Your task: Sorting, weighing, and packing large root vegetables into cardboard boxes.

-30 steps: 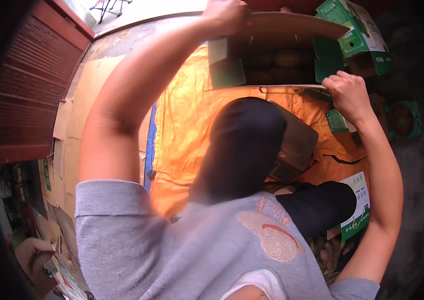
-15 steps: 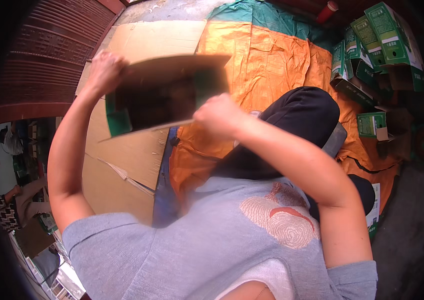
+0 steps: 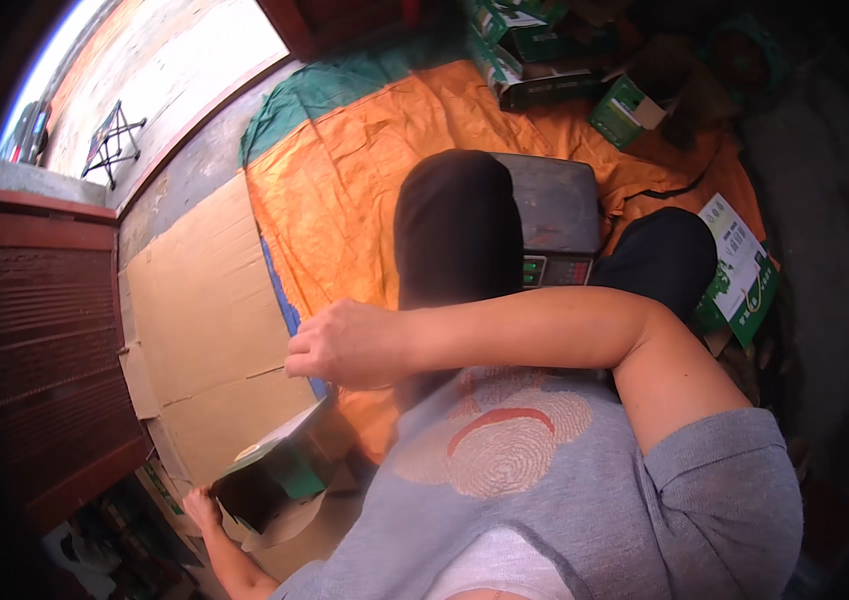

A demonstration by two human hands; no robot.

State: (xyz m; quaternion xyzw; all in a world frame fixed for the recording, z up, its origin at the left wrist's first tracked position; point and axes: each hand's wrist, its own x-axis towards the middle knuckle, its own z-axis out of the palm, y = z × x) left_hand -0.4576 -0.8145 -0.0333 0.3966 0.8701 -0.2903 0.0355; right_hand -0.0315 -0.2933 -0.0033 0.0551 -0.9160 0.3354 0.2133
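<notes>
Orange tarpaulin [image 3: 345,190] spreads at 12 o'clock; I have the open carton [image 3: 305,468] at 7, its edge gripped by the left hand [image 3: 203,508], while the right hand [image 3: 347,345], curled at 8, shows nothing held. Support that edge evenly. Print marks a white-and-green panel [image 3: 740,265] at 3.

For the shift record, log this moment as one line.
left hand: at rim of open green box, grip unclear | right hand: curled, no held item visible, near flat cardboard | scale: between knees, on orange tarp
</notes>
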